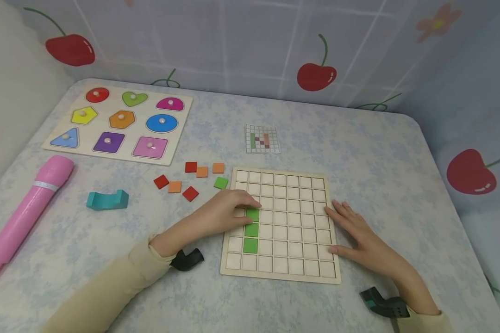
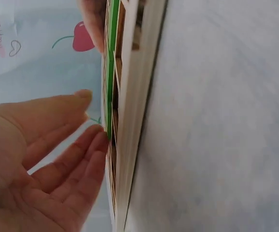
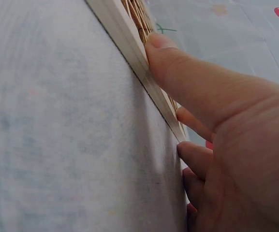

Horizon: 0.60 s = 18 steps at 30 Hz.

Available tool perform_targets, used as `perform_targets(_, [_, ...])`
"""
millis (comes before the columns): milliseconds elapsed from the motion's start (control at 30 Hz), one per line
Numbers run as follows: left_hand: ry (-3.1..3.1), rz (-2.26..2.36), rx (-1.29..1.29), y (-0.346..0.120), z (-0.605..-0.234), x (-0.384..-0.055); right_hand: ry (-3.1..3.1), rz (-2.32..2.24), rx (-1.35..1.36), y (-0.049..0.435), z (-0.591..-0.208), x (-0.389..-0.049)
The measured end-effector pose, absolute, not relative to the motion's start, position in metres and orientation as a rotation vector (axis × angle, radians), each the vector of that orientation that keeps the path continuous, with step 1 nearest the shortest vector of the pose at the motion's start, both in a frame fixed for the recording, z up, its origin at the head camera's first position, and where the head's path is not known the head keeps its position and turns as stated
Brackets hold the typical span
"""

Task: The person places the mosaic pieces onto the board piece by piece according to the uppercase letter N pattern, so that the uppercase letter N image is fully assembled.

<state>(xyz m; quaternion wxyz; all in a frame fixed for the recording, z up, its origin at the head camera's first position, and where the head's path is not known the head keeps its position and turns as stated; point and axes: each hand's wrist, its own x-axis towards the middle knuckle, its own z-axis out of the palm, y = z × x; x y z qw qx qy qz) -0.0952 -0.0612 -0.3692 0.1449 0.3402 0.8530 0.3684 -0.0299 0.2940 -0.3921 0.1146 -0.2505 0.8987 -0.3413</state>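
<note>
A wooden grid board point(image 1: 280, 278) lies flat on the table, with green square tiles point(image 1: 250, 245) in a line down its second column. My left hand point(image 1: 222, 210) reaches over the board's left side, thumb and fingers apart. In the left wrist view, its fingertips point(image 2: 100, 137) touch the edge of a green tile point(image 2: 111, 72), with nothing pinched between thumb and fingers. At the board's right edge rests my right hand point(image 1: 364, 240), fingers spread. Its thumb point(image 3: 166, 55) lies on the rim in the right wrist view, with the other fingertips along the side.
Left of the board lie a loose green tile point(image 1: 221, 182), several red tiles point(image 1: 190, 194) and orange tiles point(image 1: 175, 187). Behind it is a small pattern card point(image 1: 256, 131). Farther left are a shape puzzle point(image 1: 139, 118), a teal block point(image 1: 107, 200) and a pink microphone-shaped object point(image 1: 27, 212).
</note>
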Motion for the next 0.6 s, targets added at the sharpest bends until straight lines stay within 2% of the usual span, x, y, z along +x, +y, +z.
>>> perform_targets(400, [2.552,1.352,0.681,-0.118,-0.361,-0.134,2.633,-1.011,-0.741,0.293,-0.391,-0.031])
perform_targets(600, [2.485,1.299,0.655,-0.128,-0.37,-0.142,2.628,-1.025,-0.736,0.292,-0.391,-0.029])
